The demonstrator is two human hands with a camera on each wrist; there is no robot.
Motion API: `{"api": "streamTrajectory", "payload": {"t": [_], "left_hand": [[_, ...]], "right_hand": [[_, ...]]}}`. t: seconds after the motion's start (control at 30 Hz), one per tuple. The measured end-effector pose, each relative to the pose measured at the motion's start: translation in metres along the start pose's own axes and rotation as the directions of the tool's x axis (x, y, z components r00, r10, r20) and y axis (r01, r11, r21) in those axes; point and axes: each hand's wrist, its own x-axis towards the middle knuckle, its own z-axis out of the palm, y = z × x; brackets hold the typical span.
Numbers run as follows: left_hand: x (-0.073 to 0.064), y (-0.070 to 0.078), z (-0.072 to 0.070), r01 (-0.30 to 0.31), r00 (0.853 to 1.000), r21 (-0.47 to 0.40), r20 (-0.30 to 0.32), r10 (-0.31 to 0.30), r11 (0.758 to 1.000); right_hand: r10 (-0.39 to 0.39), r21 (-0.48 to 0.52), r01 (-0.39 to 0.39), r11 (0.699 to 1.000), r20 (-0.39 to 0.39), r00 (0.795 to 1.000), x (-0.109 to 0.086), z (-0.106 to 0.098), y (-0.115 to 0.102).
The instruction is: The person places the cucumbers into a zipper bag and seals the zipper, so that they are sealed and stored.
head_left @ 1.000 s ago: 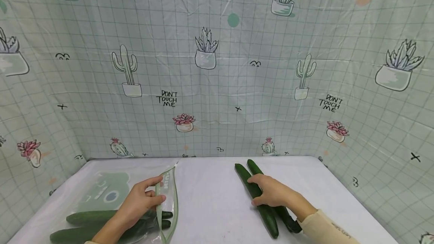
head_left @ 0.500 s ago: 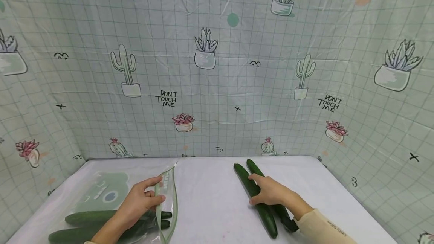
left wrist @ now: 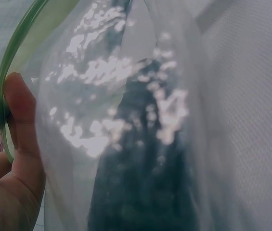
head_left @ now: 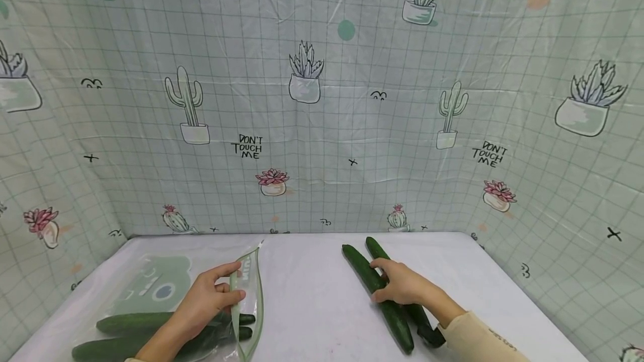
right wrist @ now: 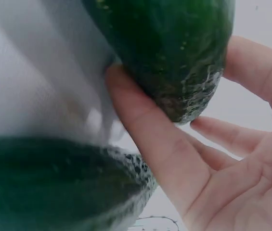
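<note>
At the left, my left hand (head_left: 203,300) pinches the green-edged mouth of a clear zip bag (head_left: 260,295), which stands partly open toward the right. Two cucumbers lie inside the bag, a farther cucumber (head_left: 133,323) and a nearer cucumber (head_left: 108,349), partly behind my wrist. My right hand (head_left: 402,284) grips the left one of two loose cucumbers (head_left: 394,325), thumb and fingers on opposite sides. Beside it, the other loose cucumber (head_left: 378,248) passes under that hand. In the right wrist view the held cucumber (right wrist: 174,53) sits between the fingers, apart from the other cucumber (right wrist: 54,183).
Both hands work over a white-covered table (head_left: 307,295). A bare stretch of it separates the bag from the loose cucumbers. Behind stands a grid-patterned curtain (head_left: 322,127) printed with cacti, which also runs along both sides.
The far end of the cucumber in my right hand has swung left, widening the gap to its neighbour. My left hand and the bag stay put.
</note>
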Motion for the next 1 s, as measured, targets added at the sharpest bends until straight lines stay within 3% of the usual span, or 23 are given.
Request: {"api": "streamTrajectory", "payload": {"t": [0.23,0.4,0.63,1.0], "left_hand": [[0.000,-0.001,0.000,0.007,1.000,-0.001,0.000,-0.007,1.000],[0.001,-0.001,0.001,0.019,1.000,0.003,-0.013,-0.019,1.000],[0.003,-0.001,0.002,0.021,1.000,0.005,-0.020,-0.021,1.000],[0.003,0.000,0.003,0.027,0.999,0.019,-0.029,-0.026,0.999]], "right_hand": [[-0.064,0.171,0.048,0.984,0.088,0.994,-0.001,0.007,-0.006],[-0.151,0.212,0.119,0.970,0.143,0.978,0.001,0.015,-0.017],[-0.289,0.226,0.240,0.944,0.220,0.932,-0.001,0.023,-0.034],[-0.414,0.108,0.401,0.910,0.310,0.856,0.005,0.034,-0.062]]}}
